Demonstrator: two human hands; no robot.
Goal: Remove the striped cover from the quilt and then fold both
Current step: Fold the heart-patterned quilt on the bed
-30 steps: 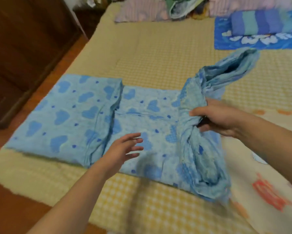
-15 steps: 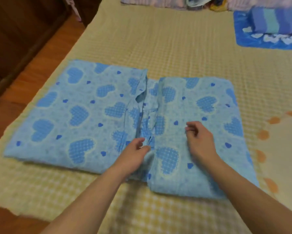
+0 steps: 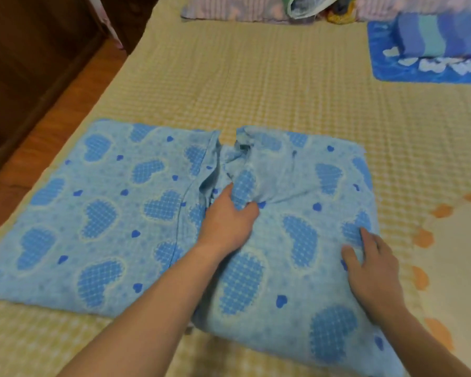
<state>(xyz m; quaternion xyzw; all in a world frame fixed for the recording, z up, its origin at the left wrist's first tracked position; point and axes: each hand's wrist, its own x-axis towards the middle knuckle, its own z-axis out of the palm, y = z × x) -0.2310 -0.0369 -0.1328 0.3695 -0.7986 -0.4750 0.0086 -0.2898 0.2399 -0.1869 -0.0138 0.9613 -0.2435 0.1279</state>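
On the yellow checked mattress (image 3: 256,85), I judge the folding well along: my left hand (image 3: 226,219) pinches bunched cloth at the centre seam of the blue heart quilt (image 3: 98,213), my right hand (image 3: 373,268) lies flat, unclenched, at four o'clock, and a striped cover (image 3: 433,36) sits folded at one o'clock.

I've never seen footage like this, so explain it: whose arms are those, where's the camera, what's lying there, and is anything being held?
There is no machine: a person's two bare arms, filmed by a camera worn on their head, looking down. A light blue quilt with darker blue hearts lies folded on a yellow checked bed cover. The left hand bunches cloth at the middle gap; the right hand rests flat on the right flap. Far right, a blue striped folded cloth sits on a blue mat.
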